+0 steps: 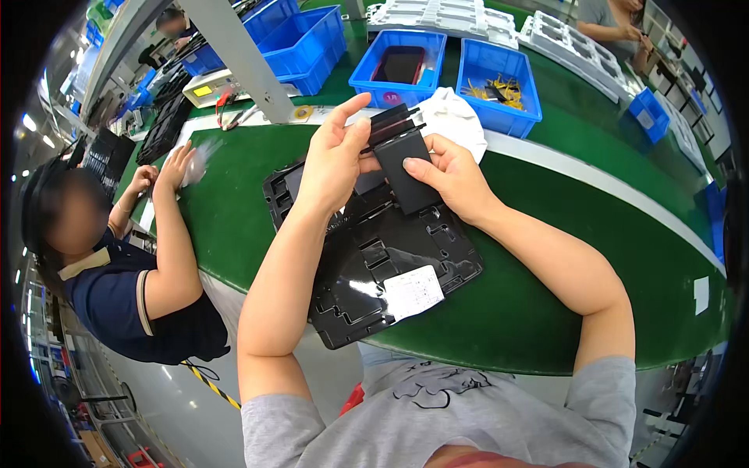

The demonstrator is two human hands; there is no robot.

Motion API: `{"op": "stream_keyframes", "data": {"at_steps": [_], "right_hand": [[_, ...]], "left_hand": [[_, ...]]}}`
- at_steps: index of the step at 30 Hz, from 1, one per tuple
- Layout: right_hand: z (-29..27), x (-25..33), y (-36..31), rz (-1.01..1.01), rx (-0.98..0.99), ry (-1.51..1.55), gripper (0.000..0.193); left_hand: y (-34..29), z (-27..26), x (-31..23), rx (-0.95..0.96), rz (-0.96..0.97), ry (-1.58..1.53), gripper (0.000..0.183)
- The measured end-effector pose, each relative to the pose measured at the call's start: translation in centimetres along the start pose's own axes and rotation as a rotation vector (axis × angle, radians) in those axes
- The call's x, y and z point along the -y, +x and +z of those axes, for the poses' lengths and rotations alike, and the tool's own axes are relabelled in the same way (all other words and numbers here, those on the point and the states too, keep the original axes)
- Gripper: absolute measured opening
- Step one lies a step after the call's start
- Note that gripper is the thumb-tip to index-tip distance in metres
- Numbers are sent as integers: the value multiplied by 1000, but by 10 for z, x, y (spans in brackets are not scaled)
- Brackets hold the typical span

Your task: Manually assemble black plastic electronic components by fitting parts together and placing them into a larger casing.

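Observation:
Over a black moulded plastic tray (347,285), my two hands are raised close together. My right hand (460,181) grips a flat black rectangular block (407,173), its thumb pressed on the upper face. Beside it, my left hand (335,160) is closed around the edge of a dark, thin part (390,121) with short prongs on its right side. The two dark pieces overlap, and I cannot tell whether they are joined. A white paper sheet (413,293) with writing lies on the tray's near part.
A white cloth (456,121) lies just beyond my right hand. Farther back stand a blue bin with a dark device (399,64) and a blue bin (499,117) of yellow pieces. A metal post (242,58) rises at the left. A co-worker (133,265) works left of me.

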State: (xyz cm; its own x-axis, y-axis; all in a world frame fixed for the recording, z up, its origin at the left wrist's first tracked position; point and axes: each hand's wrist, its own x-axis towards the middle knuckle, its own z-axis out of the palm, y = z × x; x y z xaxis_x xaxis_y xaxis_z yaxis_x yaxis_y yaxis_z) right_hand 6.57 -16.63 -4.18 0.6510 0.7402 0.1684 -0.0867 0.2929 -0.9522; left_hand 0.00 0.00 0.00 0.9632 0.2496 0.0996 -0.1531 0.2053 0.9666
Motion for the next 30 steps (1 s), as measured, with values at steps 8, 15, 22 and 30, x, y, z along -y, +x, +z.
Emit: {"op": "stream_keyframes", "data": {"at_steps": [8,15,22,30], "right_hand": [[-2,2,-1,26,2,-11,21],[0,-1,0,17,13,19,23],[-1,-1,0,18,11,9,22],[0,2,-1,17,0,11,21]], "left_hand": [[0,2,1,-2,-5,-21,38],[-1,1,0,-7,-23,-8,38],[-1,1,1,5,-24,-4,37],[-2,3,-1,0,-23,1,37]]}}
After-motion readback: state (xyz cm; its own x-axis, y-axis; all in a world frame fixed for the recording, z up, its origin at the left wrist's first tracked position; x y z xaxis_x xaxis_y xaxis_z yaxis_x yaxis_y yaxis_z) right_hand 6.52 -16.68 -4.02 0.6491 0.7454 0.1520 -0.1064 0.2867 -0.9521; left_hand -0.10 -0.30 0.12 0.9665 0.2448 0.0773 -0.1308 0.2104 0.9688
